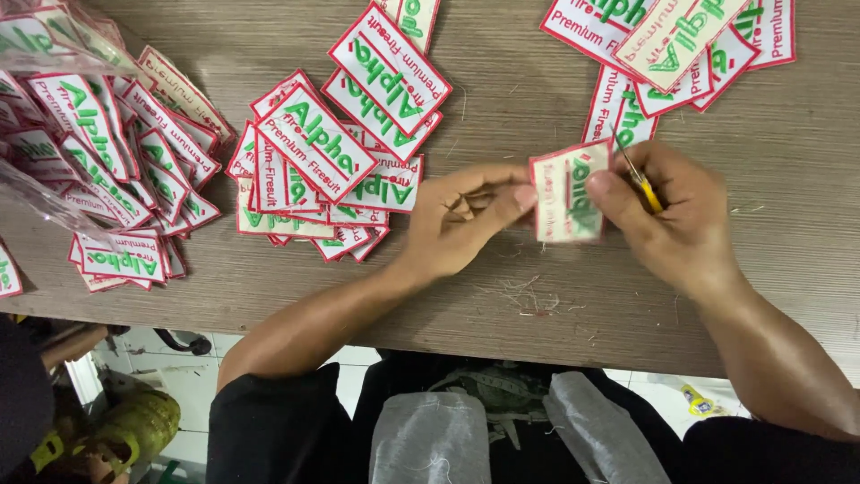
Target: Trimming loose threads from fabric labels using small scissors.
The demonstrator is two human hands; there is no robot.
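Both hands hold one white embroidered patch (pixel 567 193) with a red border and green lettering, just above the wooden table (pixel 537 90). My left hand (pixel 466 215) pinches its left edge between thumb and fingers. My right hand (pixel 667 211) grips its right edge and also holds a small yellow-handled thread snip (pixel 640 179), whose metal tip points up past the patch's top right corner.
Heaps of similar patches lie at the left (pixel 107 170), centre (pixel 331 170) and top right (pixel 672 49). Clear plastic bags (pixel 45 36) sit at the far left. Cut thread scraps (pixel 528 300) litter the table near its front edge.
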